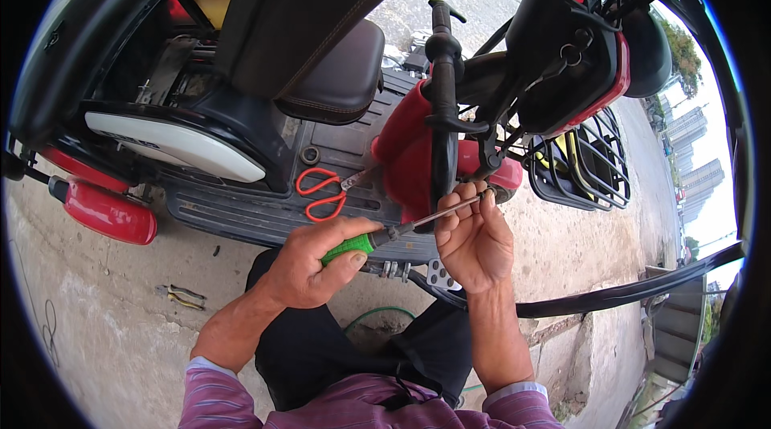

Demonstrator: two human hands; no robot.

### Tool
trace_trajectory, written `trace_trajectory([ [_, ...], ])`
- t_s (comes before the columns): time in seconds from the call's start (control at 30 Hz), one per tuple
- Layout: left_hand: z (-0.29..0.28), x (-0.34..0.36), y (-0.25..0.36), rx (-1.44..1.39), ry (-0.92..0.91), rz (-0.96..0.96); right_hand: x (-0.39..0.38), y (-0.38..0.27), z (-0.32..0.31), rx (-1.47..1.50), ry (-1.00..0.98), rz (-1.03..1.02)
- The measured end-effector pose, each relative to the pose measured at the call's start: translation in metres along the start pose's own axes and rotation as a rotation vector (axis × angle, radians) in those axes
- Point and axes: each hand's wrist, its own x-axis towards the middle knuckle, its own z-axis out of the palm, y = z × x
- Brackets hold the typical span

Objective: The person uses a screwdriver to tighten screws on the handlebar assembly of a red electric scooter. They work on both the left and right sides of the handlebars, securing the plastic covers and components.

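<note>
In the head view my left hand (317,264) is closed round the green handle (347,248) of a screwdriver, whose metal shaft (438,216) slants up to the right. My right hand (474,244) is pinched at the screwdriver's tip, around a small dark piece (484,194) that is too small to name. Both hands are beside the front column of a red electric scooter (401,156), below its black handlebar (442,91). On the grey footboard (225,212) lie orange-handled scissors (321,196) and a black tape-like roll (311,154).
A black seat (337,75) rises at the upper middle. Pliers (181,294) lie on the concrete floor (120,332) at left. A black rack (578,164) is at the right, above a long black tube (610,292). A green hose (373,312) runs beneath my legs; a pedal (442,275) sits near my right arm.
</note>
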Motion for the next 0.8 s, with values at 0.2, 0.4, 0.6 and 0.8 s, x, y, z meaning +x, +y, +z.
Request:
trace_trajectory([
  [0.2,0.000,0.001,0.001,-0.218,-0.016,-0.205,0.004,-0.006,0.006,-0.316,0.044,-0.169],
  [0.4,0.005,0.001,-0.002,-0.347,0.021,-0.254,0.006,-0.009,0.004,-0.530,0.079,-0.298],
  [0.6,0.013,0.007,0.010,0.244,0.109,0.182,0.006,-0.013,0.001,-0.461,0.128,-0.238],
  [0.8,0.013,0.008,0.015,0.285,0.133,0.210,0.004,-0.010,0.002,-0.396,0.142,-0.207],
])
